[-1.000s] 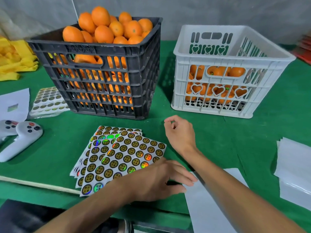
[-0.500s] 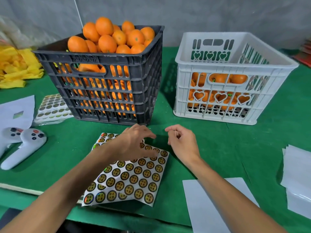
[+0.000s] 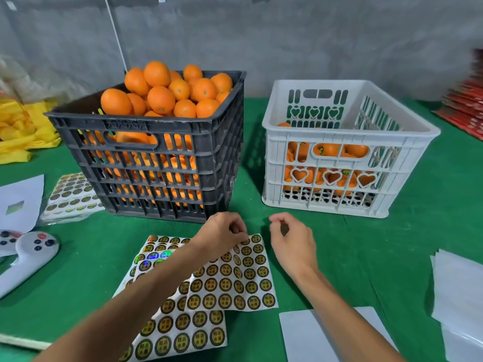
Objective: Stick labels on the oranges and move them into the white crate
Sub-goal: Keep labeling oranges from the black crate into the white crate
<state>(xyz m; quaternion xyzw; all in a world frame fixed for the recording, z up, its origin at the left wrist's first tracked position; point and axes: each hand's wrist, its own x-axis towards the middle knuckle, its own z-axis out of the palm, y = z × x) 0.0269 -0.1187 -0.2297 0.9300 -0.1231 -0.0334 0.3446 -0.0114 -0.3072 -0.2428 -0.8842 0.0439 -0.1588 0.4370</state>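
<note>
Green felt covers the table under a grey wall. At eleven o'clock a black slatted plastic crate is heaped with glossy round oranges; at one o'clock the white plastic crate with heart cut-outs holds a low layer of them, some stickered. Overlapping sheets of round gold-and-black labels lie at six o'clock. My left hand pinches the top sheet's far edge. My right hand, just beside it, has thumb and forefinger curled together; whether they hold a label, I cannot tell.
</note>
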